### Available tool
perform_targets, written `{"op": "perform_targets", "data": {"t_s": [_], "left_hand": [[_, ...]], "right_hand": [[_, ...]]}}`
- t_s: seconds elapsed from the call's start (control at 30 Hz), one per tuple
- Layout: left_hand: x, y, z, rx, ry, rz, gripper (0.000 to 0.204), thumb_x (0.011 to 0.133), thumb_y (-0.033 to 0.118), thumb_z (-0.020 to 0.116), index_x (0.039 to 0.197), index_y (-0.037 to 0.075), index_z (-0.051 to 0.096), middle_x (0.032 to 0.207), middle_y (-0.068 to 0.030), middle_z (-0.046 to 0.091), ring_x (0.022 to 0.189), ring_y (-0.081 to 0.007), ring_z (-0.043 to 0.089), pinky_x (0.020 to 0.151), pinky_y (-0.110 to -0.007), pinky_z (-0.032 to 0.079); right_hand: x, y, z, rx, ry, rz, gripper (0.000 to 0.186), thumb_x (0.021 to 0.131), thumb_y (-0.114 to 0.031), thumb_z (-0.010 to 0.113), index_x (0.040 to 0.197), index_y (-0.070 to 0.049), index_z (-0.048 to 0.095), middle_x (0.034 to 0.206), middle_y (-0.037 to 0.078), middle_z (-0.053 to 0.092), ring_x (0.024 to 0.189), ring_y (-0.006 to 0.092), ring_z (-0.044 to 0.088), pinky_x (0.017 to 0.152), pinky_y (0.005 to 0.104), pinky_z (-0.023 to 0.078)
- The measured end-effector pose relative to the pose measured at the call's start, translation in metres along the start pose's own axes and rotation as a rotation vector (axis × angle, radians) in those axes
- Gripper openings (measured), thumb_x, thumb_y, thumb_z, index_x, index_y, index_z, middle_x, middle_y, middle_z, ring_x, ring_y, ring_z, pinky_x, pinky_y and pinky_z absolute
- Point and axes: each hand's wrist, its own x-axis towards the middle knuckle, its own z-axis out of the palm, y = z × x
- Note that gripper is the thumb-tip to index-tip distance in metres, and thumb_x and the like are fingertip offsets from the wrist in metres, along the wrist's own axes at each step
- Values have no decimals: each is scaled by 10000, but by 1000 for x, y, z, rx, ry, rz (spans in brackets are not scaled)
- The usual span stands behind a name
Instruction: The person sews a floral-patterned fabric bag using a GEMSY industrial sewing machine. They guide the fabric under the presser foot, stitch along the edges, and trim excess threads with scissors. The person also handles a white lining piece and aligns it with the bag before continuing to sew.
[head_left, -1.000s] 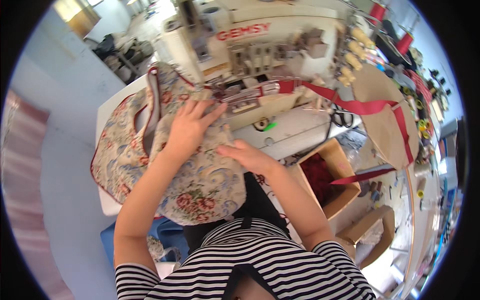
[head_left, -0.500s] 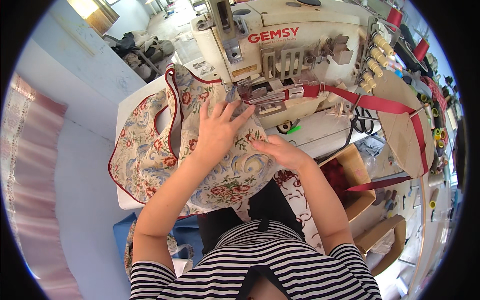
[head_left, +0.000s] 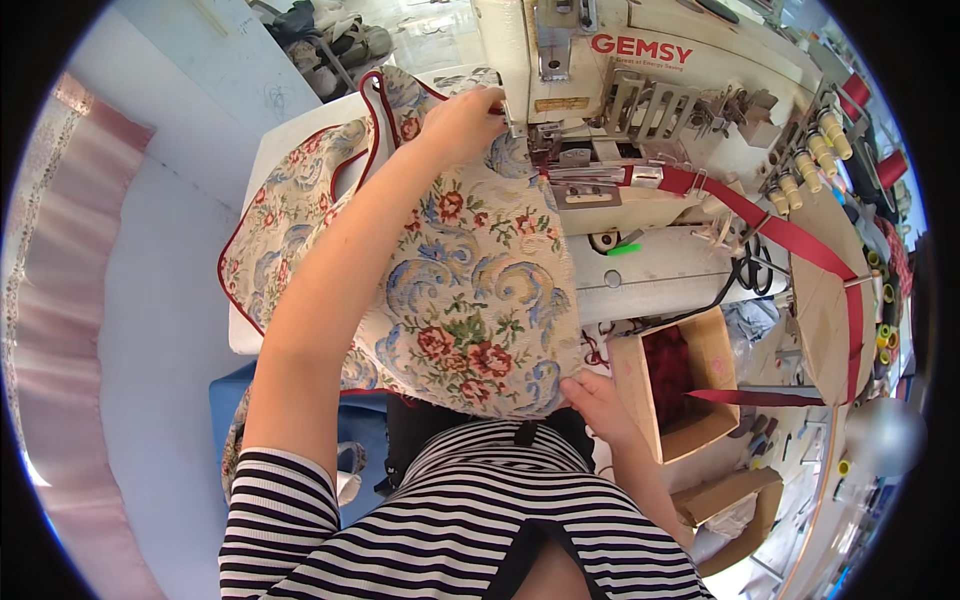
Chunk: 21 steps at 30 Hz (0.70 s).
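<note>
A cream floral fabric piece (head_left: 470,300) with red-bound edges lies over the white sewing table and hangs toward my lap. My left hand (head_left: 465,125) has its fingers curled at the fabric's upper edge, beside the white sewing machine (head_left: 640,25); what they grip is hidden. My right hand (head_left: 595,405) pinches the lower right corner of the fabric between thumb and fingers. Red tape (head_left: 745,210) runs from a cardboard disc (head_left: 820,320) into a metal binder (head_left: 590,175), just right of the fabric.
An open box (head_left: 710,420) holding dark red material sits at the right, with another cardboard box (head_left: 755,510) below. Thread cones (head_left: 890,170) and spools line the far right. A pink curtain (head_left: 75,340) hangs at the left. Blue material (head_left: 230,390) lies under the fabric's left side.
My left hand has moved up toward the machine, its fingers curling from spread. My right hand has moved down to the fabric's corner, and more of the fabric's front now shows flat.
</note>
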Motion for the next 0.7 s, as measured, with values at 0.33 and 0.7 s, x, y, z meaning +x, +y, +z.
{"op": "perform_targets", "data": {"t_s": [0.33, 0.7], "left_hand": [[-1, 1, 18, 86, 35, 35, 325, 784, 174, 663, 1086, 68, 611, 1063, -159, 610, 1009, -365, 566, 827, -435, 470], [14, -11, 19, 72, 184, 43, 179, 826, 151, 561, 953, 48, 635, 1040, -113, 580, 997, -338, 561, 819, -438, 469]], "right_hand": [[-16, 0, 29, -208, 122, -134, 225, 963, -152, 533, 1053, 40, 609, 886, 15, 640, 799, 70, 551, 736, 217, 467], [14, -26, 31, -307, 237, -218, 213, 945, -134, 555, 866, 55, 614, 756, -14, 615, 707, 38, 504, 635, 209, 435]]}}
